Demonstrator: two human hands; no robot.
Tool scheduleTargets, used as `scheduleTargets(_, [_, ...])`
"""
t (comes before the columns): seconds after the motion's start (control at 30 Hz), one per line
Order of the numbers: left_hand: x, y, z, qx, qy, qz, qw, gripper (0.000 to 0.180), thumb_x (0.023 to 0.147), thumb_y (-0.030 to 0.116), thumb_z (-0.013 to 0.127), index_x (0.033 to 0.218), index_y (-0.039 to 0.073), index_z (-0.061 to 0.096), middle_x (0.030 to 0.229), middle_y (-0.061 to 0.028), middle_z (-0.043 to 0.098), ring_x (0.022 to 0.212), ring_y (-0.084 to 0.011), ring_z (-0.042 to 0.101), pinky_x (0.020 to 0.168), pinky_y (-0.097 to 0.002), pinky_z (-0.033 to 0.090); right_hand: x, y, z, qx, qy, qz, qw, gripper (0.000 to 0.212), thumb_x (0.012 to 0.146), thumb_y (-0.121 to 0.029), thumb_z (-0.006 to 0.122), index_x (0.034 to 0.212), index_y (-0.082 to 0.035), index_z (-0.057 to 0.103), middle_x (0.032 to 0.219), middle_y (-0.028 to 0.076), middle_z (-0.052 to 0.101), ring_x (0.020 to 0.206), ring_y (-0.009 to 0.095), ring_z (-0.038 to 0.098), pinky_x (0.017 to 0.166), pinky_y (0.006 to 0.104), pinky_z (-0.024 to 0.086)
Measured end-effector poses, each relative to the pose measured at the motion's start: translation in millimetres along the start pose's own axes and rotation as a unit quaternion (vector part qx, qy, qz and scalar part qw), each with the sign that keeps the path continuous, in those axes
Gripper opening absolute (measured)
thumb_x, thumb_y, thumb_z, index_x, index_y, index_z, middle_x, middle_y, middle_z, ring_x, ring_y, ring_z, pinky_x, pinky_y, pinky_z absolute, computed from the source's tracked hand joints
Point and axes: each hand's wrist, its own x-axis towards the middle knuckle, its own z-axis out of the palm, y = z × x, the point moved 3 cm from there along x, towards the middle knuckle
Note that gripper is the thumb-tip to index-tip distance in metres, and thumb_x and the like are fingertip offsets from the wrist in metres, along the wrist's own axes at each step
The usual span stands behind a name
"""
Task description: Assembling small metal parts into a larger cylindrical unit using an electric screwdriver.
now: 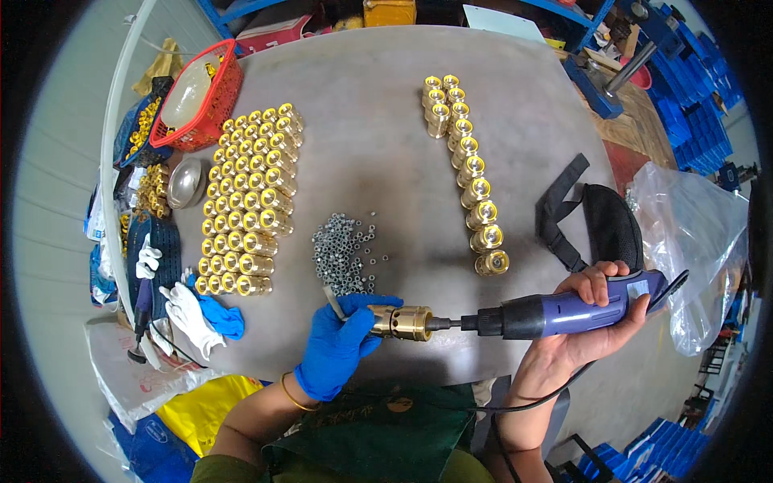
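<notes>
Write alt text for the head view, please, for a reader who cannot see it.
A blue-gloved left hand holds a brass cylinder against the bit of a purple power tool in the bare right hand. Beyond them on a gray table sit a pile of nuts and rows of similar cylinders.

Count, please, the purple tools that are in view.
2: one purple tool in the right hand, another at far left, near a white glove. More may be hidden.

Left grip [336,346], blue-gloved, holds a brass cylinder [407,323] sideways near the desk [366,105] edge. Right grip [597,338], bare, clasps a purple power screwdriver [555,315], bit [445,324] at cylinder's end. Small silvery nuts [342,253] heaped beyond; upright brass fittings [256,197] in block, left.
</notes>
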Motion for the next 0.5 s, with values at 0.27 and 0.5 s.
scheduleTargets(0.27, [7.3, -5.2, 4.3, -0.041, 0.012, 0.042, 0.998, 0.029, 0.085, 0.028, 0.055, 0.097, 0.003, 0.061, 0.079, -0.0016, 0.061, 0.060, -0.0033, 0.047, 0.049, -0.0160, 0.038, 2.8, -1.9, -1.5, -0.019, -0.003, -0.011, 1.000, 0.037, 0.079, -0.026, 0.060, 0.096, 0.003, 0.043, 0.083, 0.012, 0.050, 0.060, 0.011, 0.047, 0.056, 0.0219, 0.042])
scheduleTargets(0.5, [11.7, -3.6, 12.6, -0.131, 0.029, 0.019, 0.991, 0.030, 0.085, 0.029, 0.056, 0.095, 0.001, 0.060, 0.079, -0.0023, 0.060, 0.057, -0.0029, 0.044, 0.047, -0.0169, 0.035, 4.0, -0.8, -10.0, -0.050, 0.044, -0.041, 0.997, 0.038, 0.080, -0.032, 0.056, 0.098, 0.000, 0.045, 0.086, 0.010, 0.051, 0.058, 0.010, 0.044, 0.051, 0.0203, 0.036])
